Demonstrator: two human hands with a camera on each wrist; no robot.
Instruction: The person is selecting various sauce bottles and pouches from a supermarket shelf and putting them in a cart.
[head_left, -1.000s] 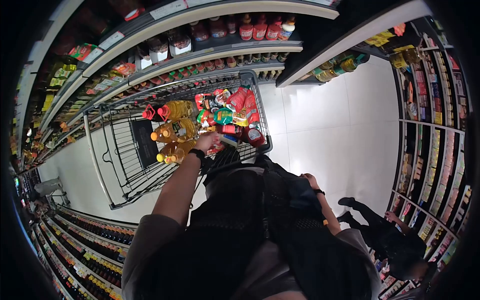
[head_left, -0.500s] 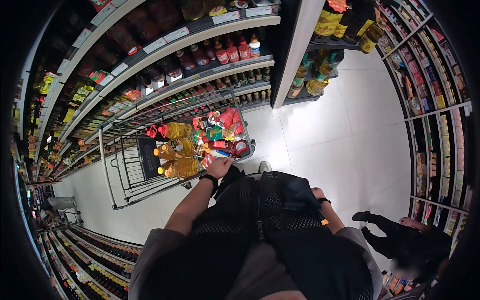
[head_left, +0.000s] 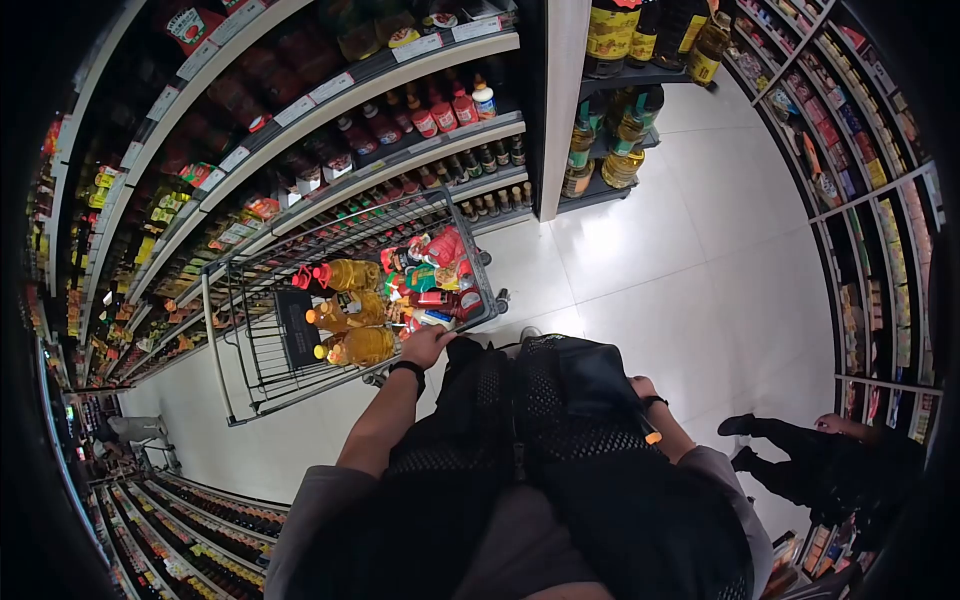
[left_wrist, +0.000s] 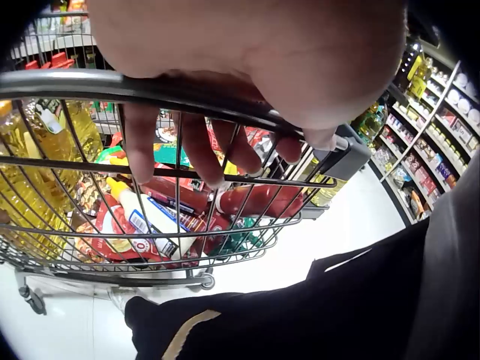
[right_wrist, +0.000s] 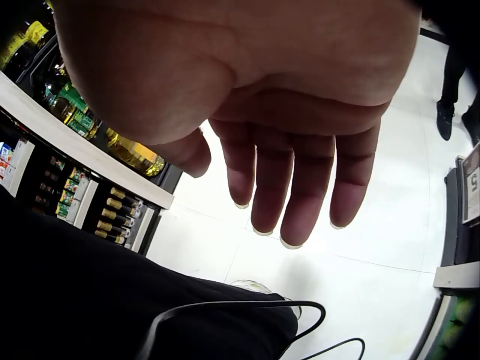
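My left hand grips the near side rail of a shopping cart, its fingers hooked over the bar and showing through the wires in the left wrist view. Large bottles of yellow oil stand in the cart beside a pile of red and green packets. Close below the fingers lie red sauce bottles and a white bottle with a yellow cap. My right hand hangs by my side, holding nothing, with its fingers loosely extended over the floor.
Shelves of sauce bottles line the cart's far side. A shelf end with oil bottles juts out ahead. Packed shelves run along the right, where a person in dark clothes stands. Another person is far left.
My left hand has come out of the cart from among the goods and taken hold of its side rail. The view has shifted, bringing the shelf end closer. My right hand still hangs.
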